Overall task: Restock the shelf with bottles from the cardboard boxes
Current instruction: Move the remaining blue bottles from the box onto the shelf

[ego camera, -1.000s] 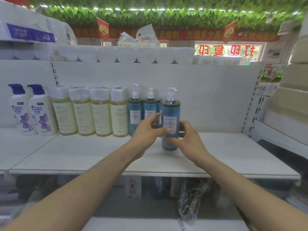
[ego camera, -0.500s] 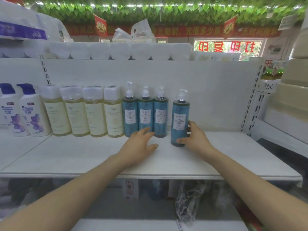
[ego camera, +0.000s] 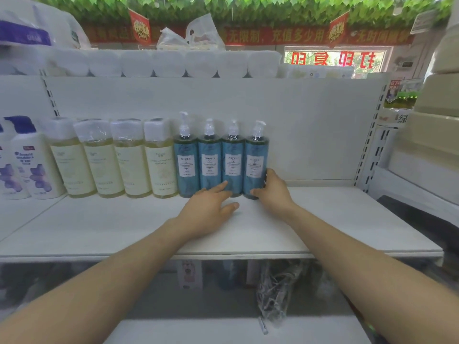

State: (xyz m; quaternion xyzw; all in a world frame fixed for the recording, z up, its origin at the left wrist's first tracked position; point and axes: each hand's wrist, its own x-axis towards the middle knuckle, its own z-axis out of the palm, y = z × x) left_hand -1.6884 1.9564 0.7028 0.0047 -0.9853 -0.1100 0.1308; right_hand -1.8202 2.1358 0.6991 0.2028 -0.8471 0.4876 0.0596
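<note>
Right hand (ego camera: pixel 273 193), grip curled round rightmost blue bottle (ego camera: pixel 255 160) on shelf (ego camera: pixel 327 219); left hand (ego camera: pixel 207 209) flat, fingers straight, holding nothing.

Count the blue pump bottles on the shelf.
4, in one row on the shelf right of the yellow bottles: leftmost blue bottle, second, third, rightmost, gripped by the right hand. Any behind would be hidden.

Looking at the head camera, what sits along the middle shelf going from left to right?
White bottles with blue caps, four pale yellow bottles, three blue pump bottles, the fourth blue pump bottle, the right hand gripping it, then bare shelf.
</note>
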